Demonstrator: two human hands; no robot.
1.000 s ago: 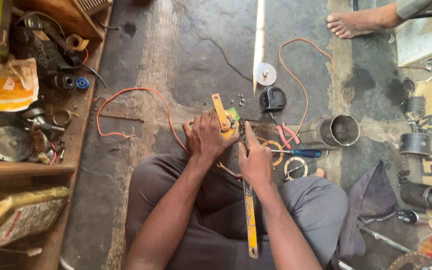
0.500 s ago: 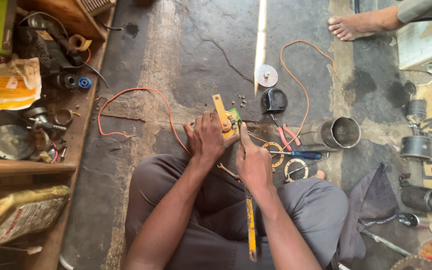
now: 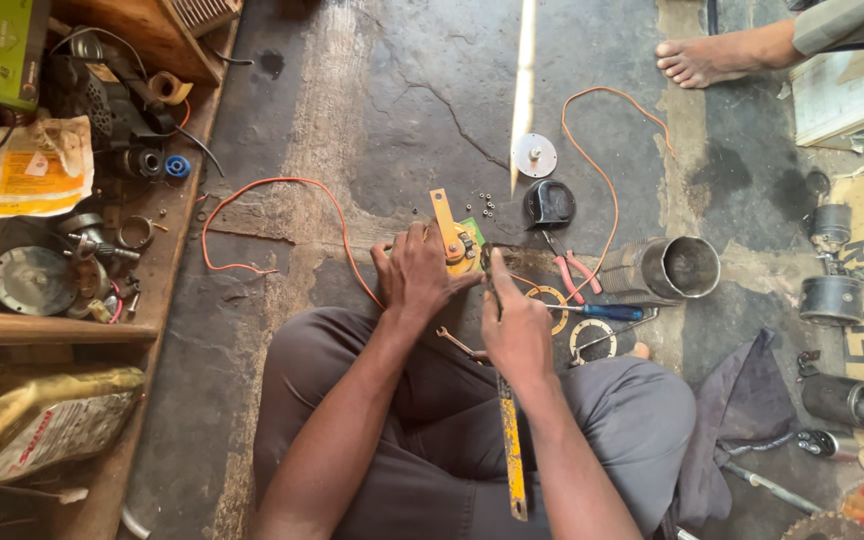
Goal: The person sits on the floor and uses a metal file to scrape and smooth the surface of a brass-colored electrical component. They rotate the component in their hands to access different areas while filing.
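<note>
Cracked grey concrete floor [image 3: 402, 110], oil-stained; landmark: orange tool [image 3: 449, 235], lying on it just ahead of the seated person's knees; left hand [image 3: 417, 275] closed over the tool's near end, fingers curled down upon it; right hand [image 3: 512, 320] just right of the tool, gripping a slender dark driver whose tip I cannot make out; orange wire [image 3: 282, 195] looping left of the tool; pliers with pink handles [image 3: 567, 265] right of it; metal cylinder [image 3: 677, 268] farther right; another person's bare foot [image 3: 697, 60] well beyond, upper right.
</note>
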